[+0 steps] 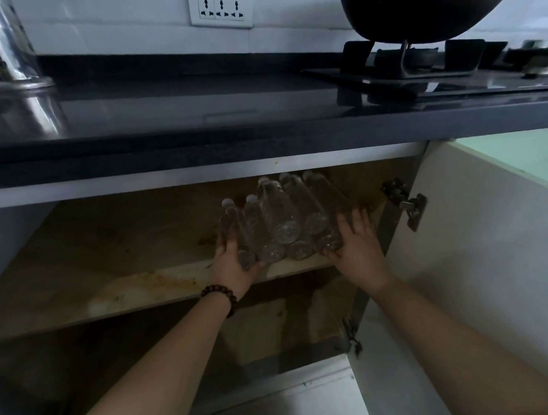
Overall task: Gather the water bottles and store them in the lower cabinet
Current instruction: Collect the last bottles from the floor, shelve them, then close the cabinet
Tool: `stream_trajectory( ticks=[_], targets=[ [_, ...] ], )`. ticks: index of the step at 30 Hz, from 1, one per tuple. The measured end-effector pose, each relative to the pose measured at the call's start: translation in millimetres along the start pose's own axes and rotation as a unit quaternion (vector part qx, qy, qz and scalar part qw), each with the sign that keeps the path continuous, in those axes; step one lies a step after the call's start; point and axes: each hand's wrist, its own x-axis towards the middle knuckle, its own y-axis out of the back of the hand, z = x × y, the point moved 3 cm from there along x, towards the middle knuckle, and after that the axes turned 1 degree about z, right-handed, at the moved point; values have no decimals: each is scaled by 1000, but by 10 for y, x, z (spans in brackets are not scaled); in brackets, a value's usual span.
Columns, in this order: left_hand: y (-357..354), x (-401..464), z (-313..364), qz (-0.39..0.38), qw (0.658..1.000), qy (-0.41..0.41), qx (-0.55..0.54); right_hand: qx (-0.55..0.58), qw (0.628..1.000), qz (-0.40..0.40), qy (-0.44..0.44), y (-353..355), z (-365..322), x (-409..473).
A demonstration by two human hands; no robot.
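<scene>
Stained wooden cabinet shelf (119, 274), clear water bottles (282, 219) stacked lying on its right part, caps pointing rearward, bases at front edge.

arms bare, no sleeves | L wrist: dark brown bead bracelet (220, 298)
</scene>
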Motion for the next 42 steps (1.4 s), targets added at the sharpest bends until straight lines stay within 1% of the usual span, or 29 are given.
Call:
stream_trajectory(
  ticks=[7, 11, 13, 18, 21, 23, 27, 34, 38, 42],
  targets=[
    [6, -58, 34, -12, 1000, -2, 21, 10, 1000, -12, 4, 17, -24, -58],
    [10, -68, 54, -17, 997, -17, 73, 16, 1000, -10, 7, -16, -68, -76],
    [36, -92, 85, -22, 995, -20, 99, 14, 1000, -10, 1, -23, -96, -93],
    [211, -210, 258, -42, 993, -5, 114, 18, 999, -17, -29, 113, -237, -140],
    [437, -335, 426, -58, 987, 12, 147, 33, 997, -52, -39, 297, -379, -183],
    [631, -470, 582, -78, 983, 16, 165, 41, 994, -85, -47, 466, -502, -247],
    [1105, -768, 921, -109, 976, 39, 184, 51, 990, -114, -60, 910, -786, -429],
    [2018, -1346, 1666, -179, 951, 69, 244, 31, 973, -216, -76, 1930, -1364, -900],
    [2577, -1692, 2104, -179, 943, 71, 273, 16, 970, -237, -55, 2556, -1663, -1220],
    [2947, -2034, 2342, -173, 942, 87, 272, 21, 970, -235, -50, 3001, -1848, -1495]
  ],
)
